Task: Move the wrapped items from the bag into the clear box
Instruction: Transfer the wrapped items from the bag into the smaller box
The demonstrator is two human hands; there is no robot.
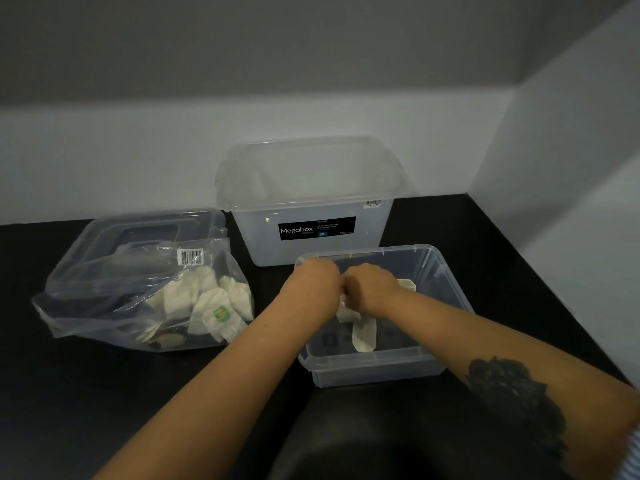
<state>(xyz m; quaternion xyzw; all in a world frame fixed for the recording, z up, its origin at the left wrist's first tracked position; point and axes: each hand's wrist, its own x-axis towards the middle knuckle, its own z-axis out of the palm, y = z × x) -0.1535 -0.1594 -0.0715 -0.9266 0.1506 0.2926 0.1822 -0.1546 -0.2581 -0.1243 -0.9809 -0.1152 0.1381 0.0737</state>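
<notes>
On the black counter (86,393), at the far middle, you have a tall clear tub (308,202) labelled Megabox; left of it your clear bag (138,289) lies slumped on a lid (138,230), wrapped items (211,299) heaped at its near right end. Near right sits the shallow clear box (433,271). Your left hand (315,285) and right hand (370,289) meet over it, fingers curled around a pale wrapped packet (363,336) hanging inside.
</notes>
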